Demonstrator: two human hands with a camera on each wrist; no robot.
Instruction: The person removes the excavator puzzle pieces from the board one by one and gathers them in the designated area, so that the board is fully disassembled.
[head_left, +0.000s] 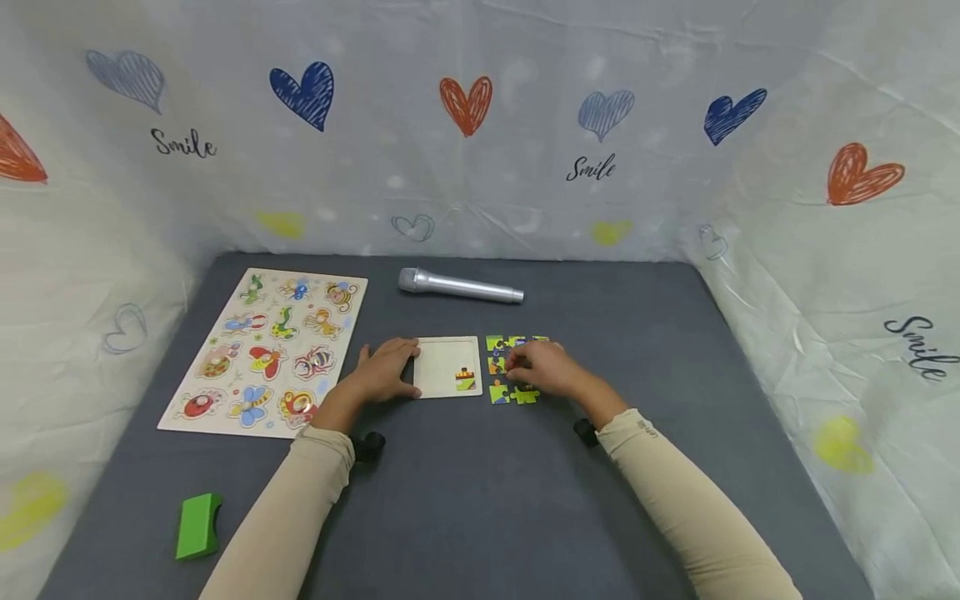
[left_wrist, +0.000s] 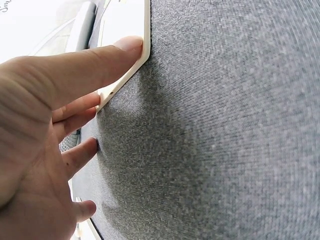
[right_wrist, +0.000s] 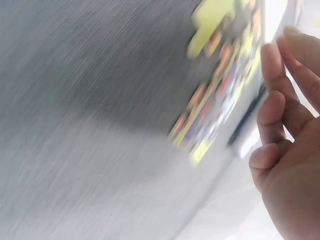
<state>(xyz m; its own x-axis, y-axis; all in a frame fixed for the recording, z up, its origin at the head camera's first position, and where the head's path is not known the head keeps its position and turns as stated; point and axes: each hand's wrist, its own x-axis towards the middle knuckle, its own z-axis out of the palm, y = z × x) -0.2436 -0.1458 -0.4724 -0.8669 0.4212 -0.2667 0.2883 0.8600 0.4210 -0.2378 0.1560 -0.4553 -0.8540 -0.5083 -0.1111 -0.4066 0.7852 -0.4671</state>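
Note:
My left hand [head_left: 381, 372] is at the left side of a square, pale wooden puzzle tray [head_left: 438, 363]. In the left wrist view the thumb rests on one corner of the tray [left_wrist: 125, 17], and two fingertips touch its edge farther along. A small patch of printed puzzle pieces [head_left: 466, 380] lies in the tray's near right corner. My right hand [head_left: 551, 372] hovers over colorful jigsaw pieces [head_left: 498, 393] beside the tray, partly hiding them. Its fingers [right_wrist: 272, 107] are loosely bent, and nothing shows between them in the blurred right wrist view.
A pegboard with insect pictures [head_left: 266, 350] lies left of my left hand. A silver microphone [head_left: 465, 287] lies behind the tray. Near the front left is a green block [head_left: 198, 526]. A white cloth with printed hearts [head_left: 465, 183] rises behind the dark table.

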